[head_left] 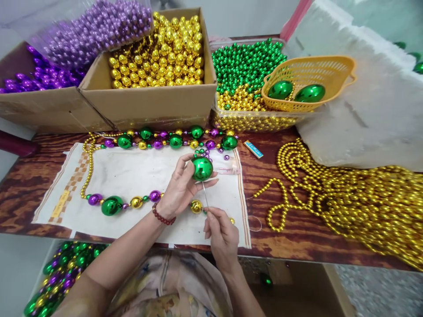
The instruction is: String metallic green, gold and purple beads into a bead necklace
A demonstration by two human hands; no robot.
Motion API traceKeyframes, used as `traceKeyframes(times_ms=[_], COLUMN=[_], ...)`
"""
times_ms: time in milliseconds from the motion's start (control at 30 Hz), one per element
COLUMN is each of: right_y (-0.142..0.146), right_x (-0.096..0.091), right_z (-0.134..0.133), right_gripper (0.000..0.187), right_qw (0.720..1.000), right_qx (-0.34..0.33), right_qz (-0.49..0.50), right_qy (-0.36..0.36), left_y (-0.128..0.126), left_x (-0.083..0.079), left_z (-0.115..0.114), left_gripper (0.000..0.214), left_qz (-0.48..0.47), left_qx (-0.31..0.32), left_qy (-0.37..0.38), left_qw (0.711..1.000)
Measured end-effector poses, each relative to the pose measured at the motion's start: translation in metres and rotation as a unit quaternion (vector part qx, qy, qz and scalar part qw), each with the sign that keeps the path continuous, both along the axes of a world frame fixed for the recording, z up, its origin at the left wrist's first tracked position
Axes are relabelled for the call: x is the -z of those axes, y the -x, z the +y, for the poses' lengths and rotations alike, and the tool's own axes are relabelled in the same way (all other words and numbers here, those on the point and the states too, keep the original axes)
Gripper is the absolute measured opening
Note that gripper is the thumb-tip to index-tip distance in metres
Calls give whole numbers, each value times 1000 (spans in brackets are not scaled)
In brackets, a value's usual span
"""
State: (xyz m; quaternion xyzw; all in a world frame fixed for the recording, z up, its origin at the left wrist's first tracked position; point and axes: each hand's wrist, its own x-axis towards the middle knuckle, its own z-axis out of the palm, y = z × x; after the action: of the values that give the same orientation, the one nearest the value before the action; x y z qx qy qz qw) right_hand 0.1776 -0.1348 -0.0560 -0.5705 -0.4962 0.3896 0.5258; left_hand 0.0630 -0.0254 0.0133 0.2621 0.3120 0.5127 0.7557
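Between the thumb and fingers of my left hand (181, 182) is a large shiny green bead (202, 169). My right hand (222, 233) pinches a thin metal needle (205, 196), whose upper end meets the underside of that bead. Below the left hand, a gold bead (196, 206) hangs on the strand near the right fingertips. The strung necklace (112, 205) of green, purple and gold beads lies in a loop on the white cloth (132, 171). Small loose purple and green beads (226, 157) rest just beyond the left fingers.
Cardboard boxes of gold beads (158, 57) and purple beads (42, 70) stand at the back. A clear tub (257, 116) holds small green and gold beads, with a yellow basket (317, 70) on it. Gold bead strands (370, 211) pile at right, near a small blue-and-white packet (253, 149).
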Motion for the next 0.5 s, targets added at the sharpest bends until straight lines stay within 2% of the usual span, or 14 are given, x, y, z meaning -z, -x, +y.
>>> traceKeyframes(times_ms=[167, 300, 500], right_y=[3, 3, 5], right_x=[-4, -6, -12], right_z=[6, 6, 14], right_gripper=[16, 16, 16], right_qw=[1000, 1000, 998], right_qx=[-2, -3, 7], right_qz=[5, 9, 62], right_qy=[-22, -26, 1], left_y=[2, 5, -1], left_x=[-3, -3, 13], left_z=[-9, -11, -23], left_gripper=[43, 41, 40], left_qz=[14, 6, 19], left_qx=[-7, 15, 48], left_qy=[-46, -57, -58], left_qw=[999, 998, 997])
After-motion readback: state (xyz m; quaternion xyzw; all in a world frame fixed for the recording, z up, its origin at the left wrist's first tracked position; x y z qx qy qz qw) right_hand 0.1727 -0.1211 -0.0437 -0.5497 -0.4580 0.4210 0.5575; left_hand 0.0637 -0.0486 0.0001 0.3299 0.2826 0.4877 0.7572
